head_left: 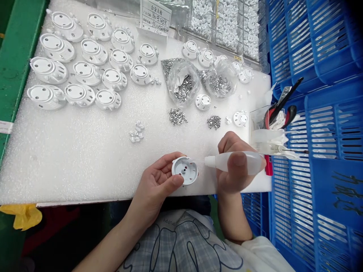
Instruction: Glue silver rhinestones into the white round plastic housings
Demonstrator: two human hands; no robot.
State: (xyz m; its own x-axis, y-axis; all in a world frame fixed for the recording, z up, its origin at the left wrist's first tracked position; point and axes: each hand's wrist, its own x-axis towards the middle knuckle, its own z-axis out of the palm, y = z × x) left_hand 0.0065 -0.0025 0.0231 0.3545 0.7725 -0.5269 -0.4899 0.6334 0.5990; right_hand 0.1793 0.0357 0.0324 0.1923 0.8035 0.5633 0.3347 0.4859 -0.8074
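Between the thumb and fingers of my left hand (155, 181) is a round white plastic housing (189, 176), its hollow side facing up. A small post and a few holes show inside it. My right hand (231, 170) is wrapped round a translucent squeeze bottle (227, 161), held on its side. The bottle's white nozzle points left at the housing, with its thin tip close to the rim. Whether any liquid comes out is too small to tell. Beyond my hands lie two small heaps of metal parts (177, 116) and a little cluster of white pieces (137, 132).
Rows of white domed parts (90, 51) fill the back left of the foam-topped table. Plastic bags of metal bits (184, 85) lie mid-table. A compartment tray (227, 22) and a paper label (155, 17) are behind. Blue crates (334, 132) and red-black pliers (279, 113) stand right.
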